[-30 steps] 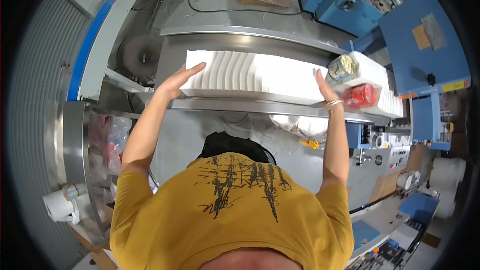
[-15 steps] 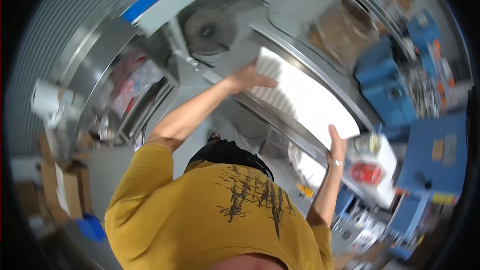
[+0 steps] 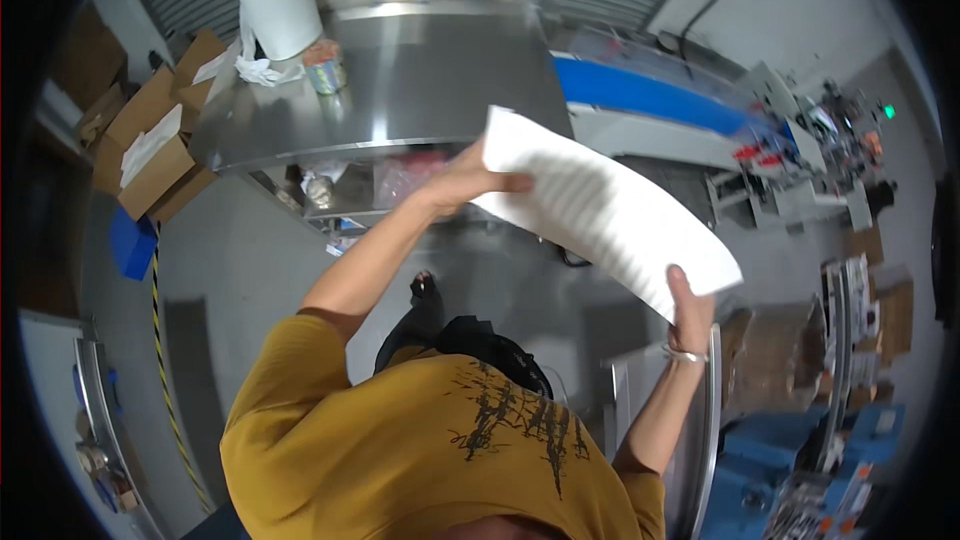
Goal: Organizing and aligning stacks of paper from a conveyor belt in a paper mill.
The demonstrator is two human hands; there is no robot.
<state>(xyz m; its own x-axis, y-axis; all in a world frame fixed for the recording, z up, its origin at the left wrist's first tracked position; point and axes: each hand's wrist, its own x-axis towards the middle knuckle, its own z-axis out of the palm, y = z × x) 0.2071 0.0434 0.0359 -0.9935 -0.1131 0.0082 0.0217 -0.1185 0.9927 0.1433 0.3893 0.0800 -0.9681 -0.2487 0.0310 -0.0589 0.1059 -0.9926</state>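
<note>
A long white sheet (image 3: pixel 610 210), slightly curved and with faint grey stripes along its near side, is held out in front of me above the floor. Gripping its left end is my left hand (image 3: pixel 475 180), the thumb lying on top and the other fingers mostly hidden beneath. At the right end my right hand (image 3: pixel 690 310) is closed on the near corner, thumb up over the surface. The sheet's material is not clear. Beyond its left end stands a steel table (image 3: pixel 420 80).
On the table are a white paper roll (image 3: pixel 280 10) and a small printed can (image 3: pixel 325 67). A conveyor with a blue belt (image 3: pixel 650 95) adjoins it on the right. Open cardboard boxes (image 3: pixel 150 140) sit at left, and a steel-edged bench (image 3: pixel 712 420) is at lower right.
I have turned left, carrying the white sheet away from the metal-railed bench. The steel table now lies ahead, and the blue machines have swung to the lower right. Both hands keep their hold.
</note>
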